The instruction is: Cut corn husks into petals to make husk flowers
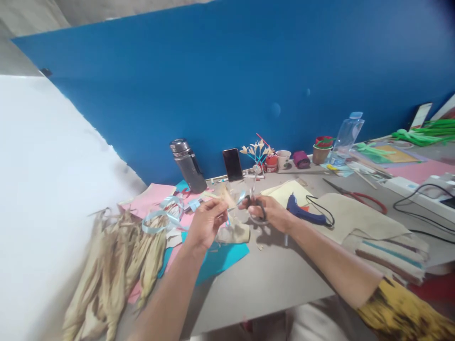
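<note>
My left hand pinches a small pale beige piece that looks like dried husk. Close by on the right, my right hand grips scissors by their dark handles, with the blades pointing up and away. Whether the blades touch the piece I cannot tell. Light blue ribbon lies in loops left of my left hand. Under the hands, another beige husk piece rests partly on a turquoise sheet.
A bundle of dried husks hangs over the left side. A thermos, an upright phone and husk flowers stand at the back. Right are a blue glue gun, red-handled scissors, folded cloth, a plastic bottle and a power strip.
</note>
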A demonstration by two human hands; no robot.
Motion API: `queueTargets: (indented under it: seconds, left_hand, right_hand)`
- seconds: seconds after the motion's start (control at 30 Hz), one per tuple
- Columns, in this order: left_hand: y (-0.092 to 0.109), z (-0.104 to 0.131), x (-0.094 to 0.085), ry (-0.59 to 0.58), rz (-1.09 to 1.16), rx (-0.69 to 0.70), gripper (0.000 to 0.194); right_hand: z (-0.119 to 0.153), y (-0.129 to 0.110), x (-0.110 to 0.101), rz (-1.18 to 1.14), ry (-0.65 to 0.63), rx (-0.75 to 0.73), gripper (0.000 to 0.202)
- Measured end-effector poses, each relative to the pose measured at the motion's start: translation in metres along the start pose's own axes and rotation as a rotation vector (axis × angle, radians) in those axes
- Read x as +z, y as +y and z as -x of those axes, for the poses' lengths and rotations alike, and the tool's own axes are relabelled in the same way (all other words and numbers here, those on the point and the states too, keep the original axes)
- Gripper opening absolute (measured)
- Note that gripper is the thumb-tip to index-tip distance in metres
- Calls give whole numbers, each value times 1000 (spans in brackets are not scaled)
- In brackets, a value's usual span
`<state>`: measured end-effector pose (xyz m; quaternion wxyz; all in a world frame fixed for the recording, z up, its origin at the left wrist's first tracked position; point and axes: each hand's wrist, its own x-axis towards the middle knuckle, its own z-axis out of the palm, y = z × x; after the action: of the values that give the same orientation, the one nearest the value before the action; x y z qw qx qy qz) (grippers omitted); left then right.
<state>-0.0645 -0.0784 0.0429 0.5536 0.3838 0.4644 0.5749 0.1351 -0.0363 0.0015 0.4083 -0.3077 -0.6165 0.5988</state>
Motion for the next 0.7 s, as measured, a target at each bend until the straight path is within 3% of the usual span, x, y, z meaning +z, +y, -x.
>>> queueTargets:
  seconds: [0.2, 0.37, 0.53, 0.7]
  left_hand:
    - [-39, 7, 16, -191, 13, -142, 31]
    - [-42, 9, 12, -372, 116, -205, 31]
    - [-42, 11, 13, -309, 144, -183, 42]
    - [-46, 10, 14, -242, 80, -175, 29]
  right_hand:
    - [5, -2, 12, -230, 105, 3, 35]
    - [5, 6, 16, -343, 42, 19, 33]
    - [5, 5, 18, -323, 52, 41, 33]
    - [6, 3, 16, -208, 67, 65, 33]
